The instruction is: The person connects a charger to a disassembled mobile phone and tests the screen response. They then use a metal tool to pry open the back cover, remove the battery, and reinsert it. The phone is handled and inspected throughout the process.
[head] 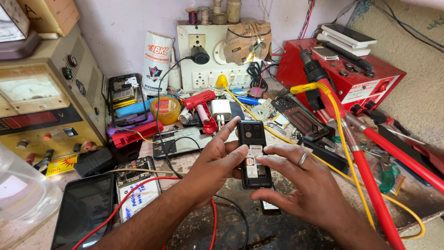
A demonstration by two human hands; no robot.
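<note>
My left hand (213, 162) holds a small black mobile phone (252, 139) from the left side, its back cover off and the label and card slots showing. My right hand (300, 185), with a ring on one finger, grips the phone from the right, thumb pressing on the open back near the label. Another dark flat phone part (269, 207) lies on the bench just under my right hand. Both hands hover above the middle of the worn workbench (240, 231).
A beige power supply (41, 97) stands at left, a red station (351, 69) with a soldering handle (314, 69) at right. A wall socket board (208, 55), opened phones (136, 185), a dark tablet (83, 210), red and yellow leads (370, 185) and small tools crowd the bench.
</note>
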